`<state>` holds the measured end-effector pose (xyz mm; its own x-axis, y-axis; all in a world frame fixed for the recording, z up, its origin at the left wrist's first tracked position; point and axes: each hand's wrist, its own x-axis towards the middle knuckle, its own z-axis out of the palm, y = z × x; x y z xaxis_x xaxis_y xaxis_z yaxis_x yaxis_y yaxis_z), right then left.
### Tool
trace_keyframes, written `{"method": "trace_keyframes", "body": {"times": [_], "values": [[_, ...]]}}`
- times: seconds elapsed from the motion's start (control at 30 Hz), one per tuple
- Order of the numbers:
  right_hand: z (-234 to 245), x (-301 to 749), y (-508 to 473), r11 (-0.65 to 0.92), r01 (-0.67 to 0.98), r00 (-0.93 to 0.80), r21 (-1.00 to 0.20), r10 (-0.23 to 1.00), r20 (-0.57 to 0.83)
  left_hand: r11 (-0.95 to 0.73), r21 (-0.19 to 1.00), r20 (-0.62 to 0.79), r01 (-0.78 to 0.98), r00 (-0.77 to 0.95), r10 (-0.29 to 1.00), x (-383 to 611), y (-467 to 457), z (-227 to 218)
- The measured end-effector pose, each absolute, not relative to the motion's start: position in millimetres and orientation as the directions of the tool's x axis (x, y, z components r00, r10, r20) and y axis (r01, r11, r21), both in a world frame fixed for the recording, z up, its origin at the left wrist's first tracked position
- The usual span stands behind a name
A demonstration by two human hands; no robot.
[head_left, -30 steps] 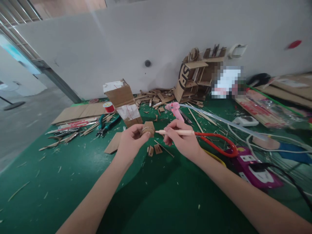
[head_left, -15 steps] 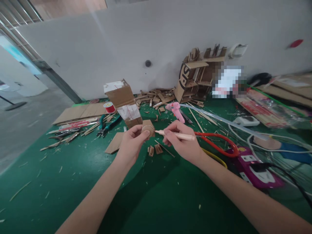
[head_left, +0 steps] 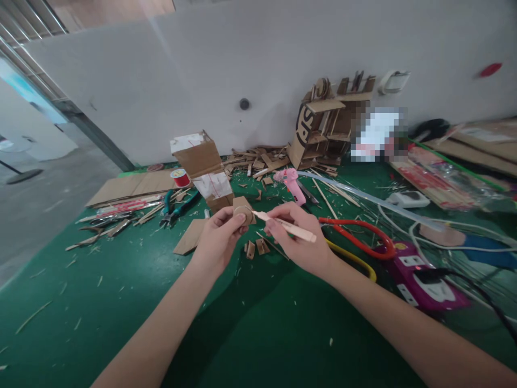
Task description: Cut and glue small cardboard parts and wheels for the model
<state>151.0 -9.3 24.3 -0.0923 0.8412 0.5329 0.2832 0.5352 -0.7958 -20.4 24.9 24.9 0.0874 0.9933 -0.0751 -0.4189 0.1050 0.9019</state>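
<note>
My left hand [head_left: 218, 240] pinches a small cardboard piece [head_left: 243, 213] with a round disc on it, held above the green mat [head_left: 121, 302]. My right hand [head_left: 301, 240] grips a pale wooden stick [head_left: 285, 225] like a pen. The stick's tip touches the cardboard piece at its right side. Two small cardboard bits [head_left: 256, 249] lie on the mat just below both hands.
A pink glue gun [head_left: 291, 184] lies behind the hands, next to a cardboard box [head_left: 204, 167], a red spool [head_left: 180, 177] and green pliers [head_left: 176, 206]. Red-handled scissors [head_left: 359, 237], a purple power strip [head_left: 424, 280] and cables lie right. A cardboard model [head_left: 323, 126] stands by the wall.
The stick has tilted so its rear end drops lower right, and its tip has closed in onto the cardboard piece. Both hands stay nearly in place.
</note>
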Motion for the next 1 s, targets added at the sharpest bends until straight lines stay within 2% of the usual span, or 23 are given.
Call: {"method": "trace_keyframes", "body": {"times": [0.37,0.53,0.73,1.0], "values": [[23.4,146.3,-14.1,0.593,0.448,-0.144,-0.669,0.786,0.601,0.116,0.857,-0.098,-0.503,0.064,0.993,-20.1,25.7,27.6],[21.7,147.4,-13.7,0.607,0.390,-0.080,-0.692,0.771,0.631,0.129,0.852,-0.117,-0.507,0.056,0.992,-18.9,25.4,26.5],[20.6,146.7,-10.9,0.563,0.507,-0.097,-0.652,0.789,0.606,0.156,0.831,-0.132,-0.534,0.083,0.988,-16.8,25.1,21.4],[19.8,143.9,-15.1,0.578,0.523,-0.168,-0.626,0.791,0.589,0.169,0.807,-0.154,-0.566,0.074,0.985,-17.3,25.5,20.2]]}}
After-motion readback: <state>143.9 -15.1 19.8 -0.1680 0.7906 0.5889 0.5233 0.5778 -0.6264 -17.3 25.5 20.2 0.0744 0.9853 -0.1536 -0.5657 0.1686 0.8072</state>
